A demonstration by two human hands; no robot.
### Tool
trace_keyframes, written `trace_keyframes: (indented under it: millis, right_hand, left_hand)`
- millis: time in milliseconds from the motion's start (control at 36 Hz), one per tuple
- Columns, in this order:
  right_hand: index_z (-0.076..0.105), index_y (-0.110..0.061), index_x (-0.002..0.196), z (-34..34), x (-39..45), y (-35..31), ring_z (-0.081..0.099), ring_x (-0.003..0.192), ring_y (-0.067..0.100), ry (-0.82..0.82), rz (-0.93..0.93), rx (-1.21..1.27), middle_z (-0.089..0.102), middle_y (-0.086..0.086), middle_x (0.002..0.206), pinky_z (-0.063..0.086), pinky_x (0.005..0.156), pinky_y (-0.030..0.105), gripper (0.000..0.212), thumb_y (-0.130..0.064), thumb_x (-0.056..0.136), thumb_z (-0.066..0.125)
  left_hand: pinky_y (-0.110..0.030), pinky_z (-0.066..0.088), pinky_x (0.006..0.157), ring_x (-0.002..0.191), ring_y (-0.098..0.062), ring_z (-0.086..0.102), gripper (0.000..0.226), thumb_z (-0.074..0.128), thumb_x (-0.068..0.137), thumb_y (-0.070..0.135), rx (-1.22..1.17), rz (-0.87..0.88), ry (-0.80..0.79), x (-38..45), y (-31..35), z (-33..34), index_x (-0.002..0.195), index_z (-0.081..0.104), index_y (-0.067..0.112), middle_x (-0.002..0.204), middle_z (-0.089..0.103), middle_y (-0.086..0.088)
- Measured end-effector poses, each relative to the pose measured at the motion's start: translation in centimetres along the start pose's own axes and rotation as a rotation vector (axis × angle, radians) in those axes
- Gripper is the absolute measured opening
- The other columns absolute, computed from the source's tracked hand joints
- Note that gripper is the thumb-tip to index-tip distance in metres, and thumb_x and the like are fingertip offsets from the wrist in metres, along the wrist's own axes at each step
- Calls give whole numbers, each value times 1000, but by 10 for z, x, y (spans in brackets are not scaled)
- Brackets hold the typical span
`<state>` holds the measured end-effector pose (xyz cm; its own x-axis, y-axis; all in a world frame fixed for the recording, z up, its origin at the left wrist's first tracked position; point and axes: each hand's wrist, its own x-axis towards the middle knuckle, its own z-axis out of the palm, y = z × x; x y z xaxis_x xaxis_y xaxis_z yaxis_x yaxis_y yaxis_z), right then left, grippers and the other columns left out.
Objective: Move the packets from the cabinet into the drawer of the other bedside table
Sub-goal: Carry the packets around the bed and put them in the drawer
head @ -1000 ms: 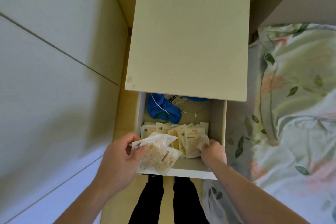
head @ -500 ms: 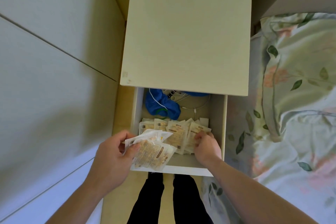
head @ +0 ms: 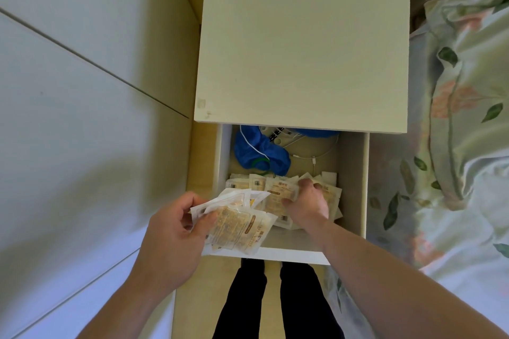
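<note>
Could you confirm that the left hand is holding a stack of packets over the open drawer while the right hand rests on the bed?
Not quite: the right hand is inside the drawer, on the packets in the drawer, not on the bed. The left hand does hold a stack of packets, as the head view shows.

Your drawer (head: 365,187) stands pulled open below the bedside table top (head: 303,41). A fanned row of pale, yellow-printed packets (head: 275,192) lies flat across the drawer floor, toward its front. A second bundle of packets (head: 239,226) is raised above the drawer's front left corner, tilted, overlapping the front edge.
</note>
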<state>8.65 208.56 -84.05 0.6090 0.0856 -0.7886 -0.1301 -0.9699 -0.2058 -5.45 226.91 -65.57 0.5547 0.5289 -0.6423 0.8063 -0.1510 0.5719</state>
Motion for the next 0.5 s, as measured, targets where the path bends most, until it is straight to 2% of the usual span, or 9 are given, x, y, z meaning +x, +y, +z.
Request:
trace_keyframes:
  millis: [111, 250, 361, 417, 500]
  right_hand:
    - [52, -23, 133, 9, 8, 0, 63, 103, 25, 33, -6, -18, 53, 6, 127, 58, 84, 37, 51, -25, 88, 75]
    - [66, -24, 112, 6, 11, 4, 64, 87, 19, 58, -72, 64, 67, 2, 103, 62, 80, 40, 15, -22, 98, 61]
    - [60, -28, 109, -15, 6, 8, 67, 82, 21, -31, -135, 118, 68, 0, 92, 63, 72, 46, 10, -25, 101, 54]
    - [58, -29, 112, -30, 3, 13, 68, 83, 22, -41, -163, 103, 69, 3, 98, 63, 70, 46, 12, -25, 102, 52]
    - [60, -24, 124, -54, 2, 24, 67, 90, 22, -16, -196, 53, 70, 6, 110, 61, 75, 40, 23, -21, 104, 50]
  left_hand:
    - [-20, 56, 54, 78, -3, 72, 16, 66, 96, 20, -3, -2, 6, 0, -3, 0, 81, 65, 26, 81, 75, 17]
    - [-22, 56, 54, 77, -5, 72, 17, 65, 96, 19, -10, -15, 4, 3, -6, 1, 80, 64, 24, 81, 75, 16]
    - [-22, 55, 53, 77, -9, 73, 19, 65, 96, 19, -20, -29, -4, 5, -7, 1, 79, 64, 27, 82, 75, 15]
    - [-24, 57, 54, 77, -7, 73, 18, 66, 96, 20, -7, -30, -12, 7, -7, 3, 80, 65, 27, 83, 75, 17]
    - [-31, 60, 56, 77, -6, 72, 15, 67, 96, 23, 6, -35, -22, 12, -7, 7, 81, 66, 28, 82, 74, 16]
